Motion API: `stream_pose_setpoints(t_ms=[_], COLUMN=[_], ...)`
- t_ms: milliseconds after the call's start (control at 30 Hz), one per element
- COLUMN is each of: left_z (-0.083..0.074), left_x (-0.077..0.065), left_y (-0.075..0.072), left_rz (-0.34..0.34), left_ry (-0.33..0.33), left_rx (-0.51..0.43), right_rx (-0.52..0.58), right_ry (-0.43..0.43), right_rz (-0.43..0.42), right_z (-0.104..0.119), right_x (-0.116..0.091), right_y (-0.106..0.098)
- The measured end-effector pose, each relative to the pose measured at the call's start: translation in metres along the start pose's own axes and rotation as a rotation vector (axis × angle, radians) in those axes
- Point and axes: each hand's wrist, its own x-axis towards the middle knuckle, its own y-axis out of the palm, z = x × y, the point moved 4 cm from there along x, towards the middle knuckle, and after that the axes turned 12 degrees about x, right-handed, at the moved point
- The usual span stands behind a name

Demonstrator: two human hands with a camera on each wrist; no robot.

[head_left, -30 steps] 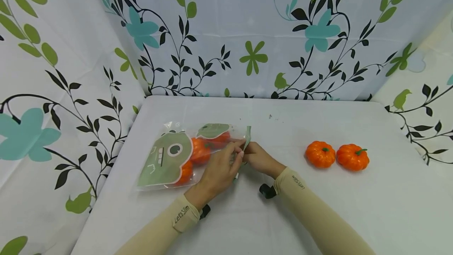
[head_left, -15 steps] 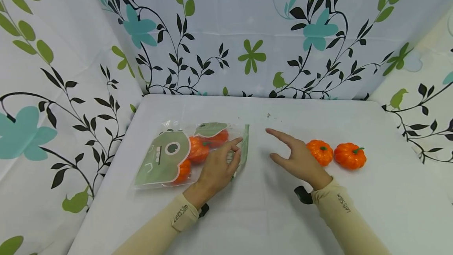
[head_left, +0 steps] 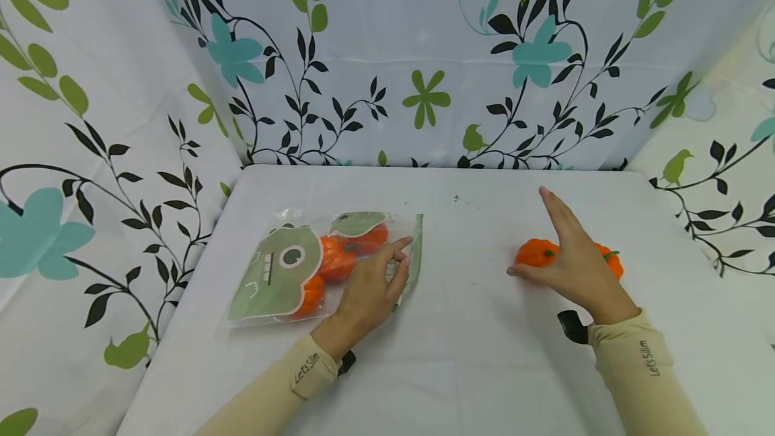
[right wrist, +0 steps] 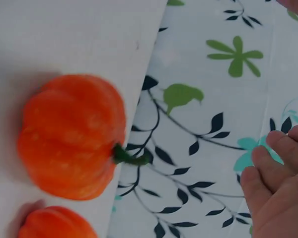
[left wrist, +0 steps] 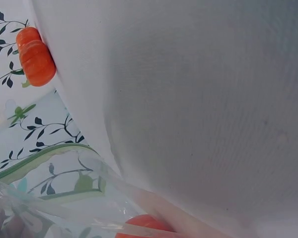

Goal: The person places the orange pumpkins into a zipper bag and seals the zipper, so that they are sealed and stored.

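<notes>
A clear zip bag point(head_left: 254, 308) with a green monster print lies on the left of the table, several orange toy pumpkins point(head_left: 339, 258) inside it. At its green-edged opening, my left hand point(head_left: 366, 288) pinches the film between thumb and index finger. The raised green edge strip point(left wrist: 39, 161) arches across the left wrist view. Over two loose pumpkins on the right, my right hand point(head_left: 581, 271) is spread, thumb and fingers wide apart. It partly covers the left pumpkin point(head_left: 535, 252) and the right pumpkin point(head_left: 613, 262). One orange pumpkin point(right wrist: 72, 136) with a green stem fills much of the right wrist view.
A white-covered table point(head_left: 466, 369) bears everything. Behind and beside it hang white curtains point(head_left: 387, 52) printed with leaves, flowers and birds. Small dark specks point(head_left: 457, 198) mark the table's far part.
My right hand has left the bag opening and moved right to the loose pumpkins, its fingers spreading apart. The left hand has stayed at the bag's edge.
</notes>
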Motion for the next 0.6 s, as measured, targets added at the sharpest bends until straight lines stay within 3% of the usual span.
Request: stream_pose_setpoints(t_ms=[400, 600], left_z=[0.001, 0.0], left_x=[-0.001, -0.001], left_y=[-0.001, 0.0], left_rz=[0.01, 0.01], left_ry=[-0.008, -0.016], left_rx=[-0.02, -0.017], right_rx=[-0.086, -0.115], right_ry=[0.261, 0.327], right_rz=[0.113, 0.137], right_z=[-0.05, -0.061], right_x=[-0.01, -0.014], right_y=[0.01, 0.011])
